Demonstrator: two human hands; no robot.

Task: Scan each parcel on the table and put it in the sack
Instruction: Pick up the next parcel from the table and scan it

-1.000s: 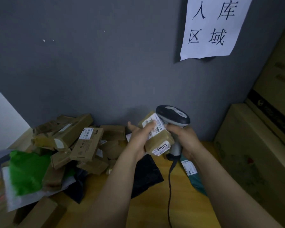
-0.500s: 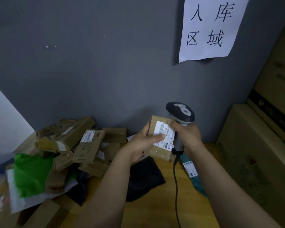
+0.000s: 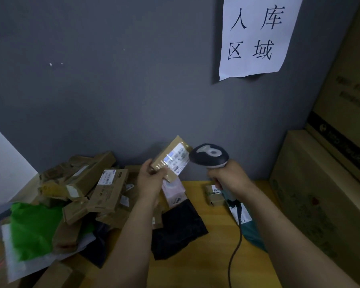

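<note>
Grey wall [image 3: 112, 90] fills most of the frame. Upper right, a white paper sign [image 3: 256, 36] reads 人库 / 区域. Stacked cartons [image 3: 320, 194] at the right edge, print too blurred to read. Wooden table [image 3: 206, 267] lower centre. Parcel pile [image 3: 81, 183] lower left, labels illegible, green bag [image 3: 33, 227] in front, black bag [image 3: 177, 227] at centre. Your left hand [image 3: 152, 181] holds the brown parcel [image 3: 170, 159] above the table at frame centre, thumb and fingers curled round its lower end. Its white label carries a bright light patch, text unreadable. Your right hand [image 3: 227, 175] wraps fingers round the scanner [image 3: 209, 155] handle, head just beside the parcel. A small labelled box [image 3: 214, 194] sits below.
</note>
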